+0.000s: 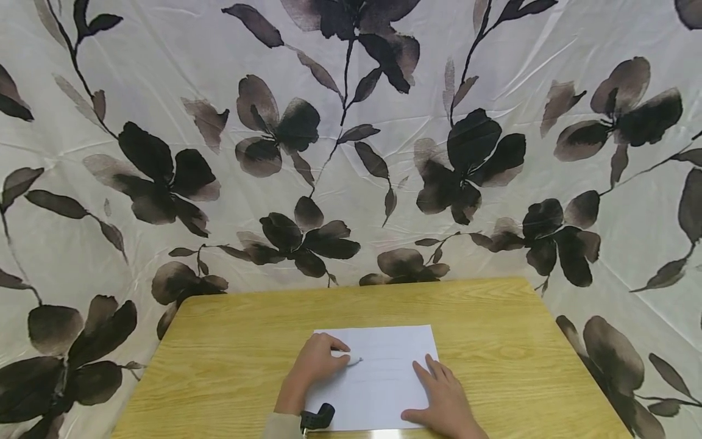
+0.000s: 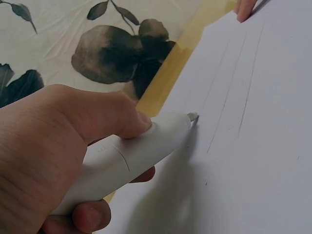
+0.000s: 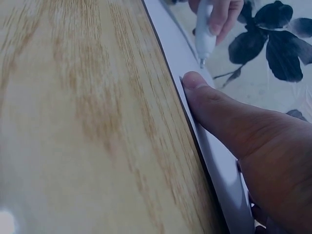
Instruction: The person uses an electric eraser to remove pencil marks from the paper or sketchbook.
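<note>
Left hand (image 1: 318, 361) has its fingers curled round a chunky white pen (image 2: 136, 152), tip around 10 o'clock on the paper (image 1: 378, 402), right by faint lines (image 2: 226, 97). Right hand (image 1: 443, 396) has fingers spread pretty wide at the paper's 4 o'clock edge.

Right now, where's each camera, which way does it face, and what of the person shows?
Head: worn on the head, facing forward and down at the paper, table and patterned cloth; left hand and right hand show.
Left wrist: looks along the gripped white tool; left hand, plus the right hand's fingertips.
Right wrist: looks past the right thumb along the paper; part of the left hand shows.
Head and left wrist share the drawn lines.
</note>
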### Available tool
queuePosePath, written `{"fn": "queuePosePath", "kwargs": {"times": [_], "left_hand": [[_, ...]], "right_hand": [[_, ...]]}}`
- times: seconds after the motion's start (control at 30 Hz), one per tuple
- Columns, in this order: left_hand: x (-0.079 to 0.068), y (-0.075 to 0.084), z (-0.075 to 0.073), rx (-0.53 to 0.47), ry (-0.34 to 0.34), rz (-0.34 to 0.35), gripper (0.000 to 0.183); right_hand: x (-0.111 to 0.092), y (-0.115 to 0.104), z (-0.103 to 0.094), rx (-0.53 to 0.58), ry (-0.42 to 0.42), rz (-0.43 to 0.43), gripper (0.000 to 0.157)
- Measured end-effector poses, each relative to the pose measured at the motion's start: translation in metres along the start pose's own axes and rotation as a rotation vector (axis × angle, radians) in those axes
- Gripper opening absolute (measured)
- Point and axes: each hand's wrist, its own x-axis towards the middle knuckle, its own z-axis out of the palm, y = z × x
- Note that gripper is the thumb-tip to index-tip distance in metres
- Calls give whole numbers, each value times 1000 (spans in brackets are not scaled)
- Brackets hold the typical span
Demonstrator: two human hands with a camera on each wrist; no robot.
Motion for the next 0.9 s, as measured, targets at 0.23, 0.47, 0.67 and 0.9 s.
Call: {"fn": "queuePosePath", "kwargs": {"times": [0.23, 0.47, 0.67, 0.9], "left_hand": [[3, 5, 1, -12, -14, 41, 12], [2, 2, 4, 0, -39, 8, 11], [7, 4, 10, -19, -24, 54, 11], [8, 4, 6, 2, -11, 34, 11]], "right_hand": [[0, -1, 1, 10, -4, -10, 110], [-2, 1, 4, 9, -41, 28, 110], [-2, 3, 5, 10, -12, 14, 109], [-1, 2, 2, 15, 11, -6, 109]]}}
